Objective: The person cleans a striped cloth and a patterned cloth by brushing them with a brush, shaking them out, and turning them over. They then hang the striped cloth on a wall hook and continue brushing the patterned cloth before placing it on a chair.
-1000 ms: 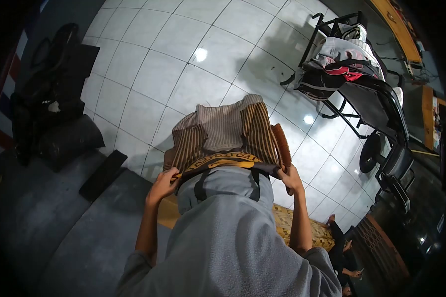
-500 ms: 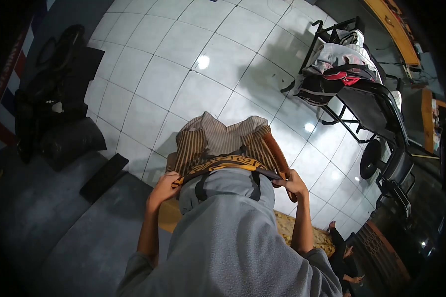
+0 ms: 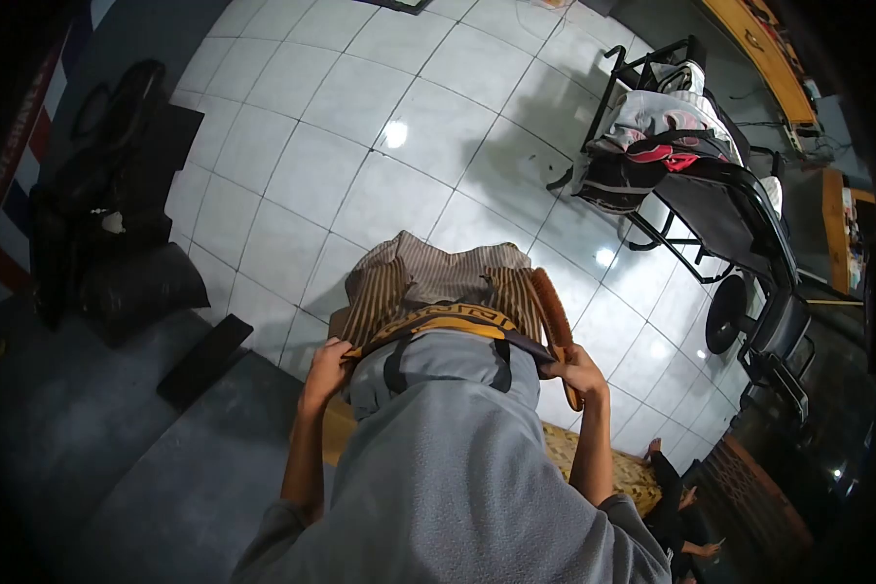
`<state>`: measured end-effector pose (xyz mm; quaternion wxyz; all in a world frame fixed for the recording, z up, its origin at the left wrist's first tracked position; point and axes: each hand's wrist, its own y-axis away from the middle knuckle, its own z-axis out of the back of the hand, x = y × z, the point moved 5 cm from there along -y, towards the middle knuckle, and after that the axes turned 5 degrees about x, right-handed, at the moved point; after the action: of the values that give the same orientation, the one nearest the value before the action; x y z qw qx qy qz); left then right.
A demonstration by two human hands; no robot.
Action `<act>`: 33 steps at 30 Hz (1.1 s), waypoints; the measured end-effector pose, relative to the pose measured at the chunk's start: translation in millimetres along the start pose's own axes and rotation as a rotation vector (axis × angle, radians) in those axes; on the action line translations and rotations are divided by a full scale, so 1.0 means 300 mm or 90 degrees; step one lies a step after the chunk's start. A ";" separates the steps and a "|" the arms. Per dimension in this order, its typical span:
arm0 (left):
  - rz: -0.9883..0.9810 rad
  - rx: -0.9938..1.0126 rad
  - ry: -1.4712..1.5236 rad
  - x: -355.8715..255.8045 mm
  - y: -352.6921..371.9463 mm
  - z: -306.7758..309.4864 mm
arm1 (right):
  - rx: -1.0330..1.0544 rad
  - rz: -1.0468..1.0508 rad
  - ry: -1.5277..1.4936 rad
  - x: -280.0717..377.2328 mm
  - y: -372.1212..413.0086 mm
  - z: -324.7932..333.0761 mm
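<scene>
Left hand (image 3: pixel 327 372) and right hand (image 3: pixel 578 373) grip striped garment (image 3: pixel 375 300) at opposite ends, so edge spans wide; brush (image 3: pixel 552 310) against right.

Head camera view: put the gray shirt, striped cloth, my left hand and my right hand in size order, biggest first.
Gray shirt
Striped cloth
Left hand and right hand: too alike to rank

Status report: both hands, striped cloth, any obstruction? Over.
Left hand and right hand gripping striped cloth by its near edge. Brown brush-like item close by right hand; nothing visibly blocking.
</scene>
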<state>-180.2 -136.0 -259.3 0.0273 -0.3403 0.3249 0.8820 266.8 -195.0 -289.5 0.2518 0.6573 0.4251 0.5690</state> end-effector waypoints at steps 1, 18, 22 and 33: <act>-0.009 -0.021 -0.002 -0.003 -0.003 0.010 | -0.017 0.028 -0.007 0.039 0.013 -0.028; -0.070 -0.049 0.028 -0.066 -0.030 0.073 | -0.514 0.241 0.406 0.267 0.093 -0.050; -0.061 -0.176 -0.028 -0.095 -0.110 0.179 | -0.703 0.399 0.408 0.367 0.041 -0.028; -0.274 -0.670 -0.174 -0.641 -0.265 0.801 | -0.842 0.833 0.448 1.010 0.157 0.001</act>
<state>-151.1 102.1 -50.6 0.0750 -0.2500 -0.2398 0.9351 277.1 37.1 -89.5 0.0637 0.2834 -0.3737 0.8809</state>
